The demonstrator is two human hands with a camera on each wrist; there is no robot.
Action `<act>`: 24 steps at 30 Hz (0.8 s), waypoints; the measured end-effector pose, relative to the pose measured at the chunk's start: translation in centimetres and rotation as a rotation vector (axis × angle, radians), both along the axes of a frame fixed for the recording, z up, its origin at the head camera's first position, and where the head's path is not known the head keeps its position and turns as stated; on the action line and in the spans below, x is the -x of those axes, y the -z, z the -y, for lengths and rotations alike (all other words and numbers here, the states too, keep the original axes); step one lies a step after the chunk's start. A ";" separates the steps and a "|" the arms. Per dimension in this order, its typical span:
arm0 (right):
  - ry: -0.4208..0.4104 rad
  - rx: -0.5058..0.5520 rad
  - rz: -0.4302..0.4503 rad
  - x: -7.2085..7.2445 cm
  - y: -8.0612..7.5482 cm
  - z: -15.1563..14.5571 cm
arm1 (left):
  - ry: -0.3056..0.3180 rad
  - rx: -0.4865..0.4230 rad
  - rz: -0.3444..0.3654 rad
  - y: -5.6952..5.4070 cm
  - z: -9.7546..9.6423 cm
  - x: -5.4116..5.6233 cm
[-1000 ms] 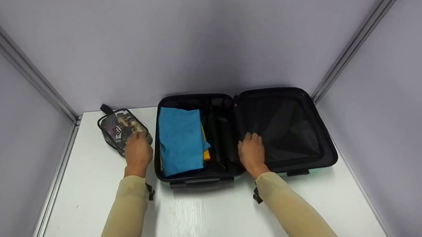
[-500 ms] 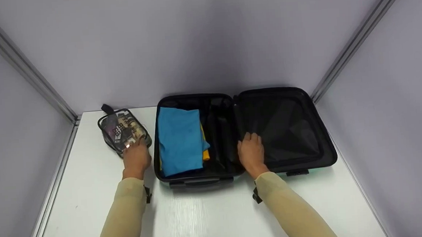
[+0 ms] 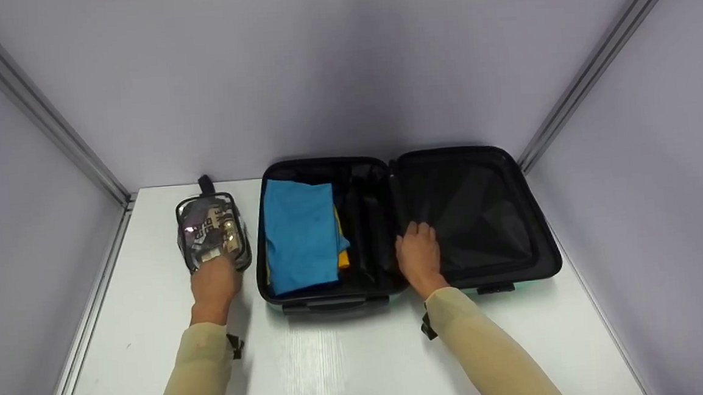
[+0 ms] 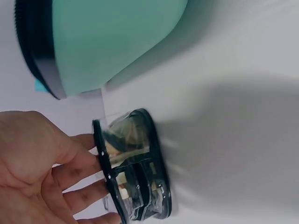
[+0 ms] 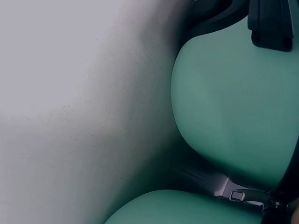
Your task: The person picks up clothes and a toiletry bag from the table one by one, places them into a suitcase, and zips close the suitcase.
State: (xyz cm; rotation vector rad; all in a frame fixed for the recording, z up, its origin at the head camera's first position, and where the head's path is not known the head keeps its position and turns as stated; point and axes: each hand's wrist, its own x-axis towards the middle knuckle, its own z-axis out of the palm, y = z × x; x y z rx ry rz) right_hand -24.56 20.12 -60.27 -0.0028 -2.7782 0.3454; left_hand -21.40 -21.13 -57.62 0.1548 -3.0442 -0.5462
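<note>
A clear toiletry pouch [image 3: 198,228] with black piping and a black loop lies left of the suitcase, small packets and bottles visible through its film. My left hand [image 3: 215,288] is at its near end. In the left wrist view, the left fingers [image 4: 86,196] reach nearly straight to the pouch's rim and touch it. My right hand [image 3: 419,254] rests at the inner edge of the open suitcase's [image 3: 544,259] right half, by the hinge; what its fingers hold is hidden. Folded blue cloth [image 3: 300,234] lies in the left half, yellow cloth [image 3: 344,258] showing underneath.
The suitcase's green shell [image 5: 233,93] shows in the right wrist view, with a strap buckle [image 5: 237,196] between the halves. A white table [image 3: 313,371] carries everything. Grey panels [image 3: 331,70] enclose it at the back and both sides.
My left hand has drawn back toward me and slightly left. The pouch has come nearer and turned, its loop now pointing almost straight to the back. The right hand and suitcase have stayed put.
</note>
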 end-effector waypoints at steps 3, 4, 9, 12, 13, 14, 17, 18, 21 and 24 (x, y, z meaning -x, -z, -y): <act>-0.002 0.011 -0.001 0.0 -0.1 0.0 | -0.017 -0.029 0.037 -0.2 0.6 -1.0; -0.001 0.015 0.000 0.0 -0.2 -0.1 | -0.022 -0.041 0.045 -0.2 0.8 -1.3; -0.005 0.038 0.030 0.0 -0.5 -0.2 | -0.033 -0.077 0.077 -0.4 1.4 -3.0; -0.008 0.063 0.076 0.1 -0.9 -0.4 | -0.032 -0.092 0.097 -0.6 1.8 -4.0; -0.009 0.072 0.094 0.1 -1.0 -0.4 | -0.030 -0.096 0.107 -0.7 2.0 -4.4; -0.009 0.081 0.110 0.2 -1.2 -0.5 | -0.024 -0.100 0.120 -0.9 2.1 -4.7; -0.014 0.082 0.152 0.3 -1.6 -0.6 | 0.001 -0.094 0.171 -1.5 2.4 -5.5; -0.015 0.070 0.160 0.3 -1.7 -0.6 | 0.007 -0.092 0.192 -1.7 2.6 -5.7; -0.016 0.023 0.166 0.4 -2.0 -0.7 | 0.029 -0.082 0.246 -2.3 3.0 -5.9; -0.010 -0.030 0.155 0.4 -2.0 -0.8 | 0.019 -0.105 0.272 -2.7 3.7 -5.5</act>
